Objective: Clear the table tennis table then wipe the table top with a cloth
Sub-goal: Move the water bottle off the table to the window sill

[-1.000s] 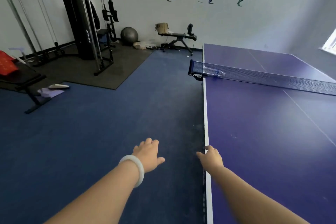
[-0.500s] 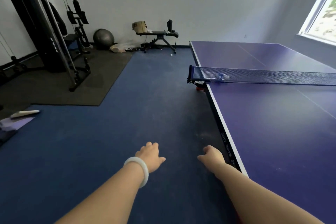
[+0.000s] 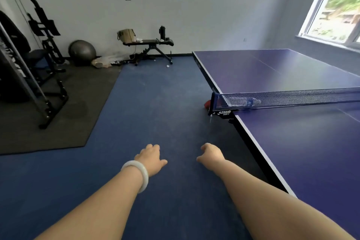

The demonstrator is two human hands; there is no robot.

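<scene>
L grip [image 3: 150, 159]: fingers loosely curled downward, thumb out to the side, holding nothing. White bangle [image 3: 139, 173] on that wrist.
R grip [image 3: 211, 154]: fingers loosely curled, nothing in it.
Both grips hang over the blue floor [image 3: 155, 103], near each other, neither touching the bench [image 3: 311, 152].
Bench (purple top, white edge line) lies to the R of both grips and runs toward the far wall. R forearm crosses its near edge low in view.
Net [image 3: 288, 97] is stretched across the bench at mid-length, clamp post at the L edge.
Small red item [image 3: 206, 104] sits just beside the post, below top level; type cannot be told.
Bkgd: grey exercise ball [image 3: 82, 51] by far wall, black gym frame [image 3: 29, 64] on dark mat [image 3: 68, 107] at L, window [image 3: 339, 6] upper R.
</scene>
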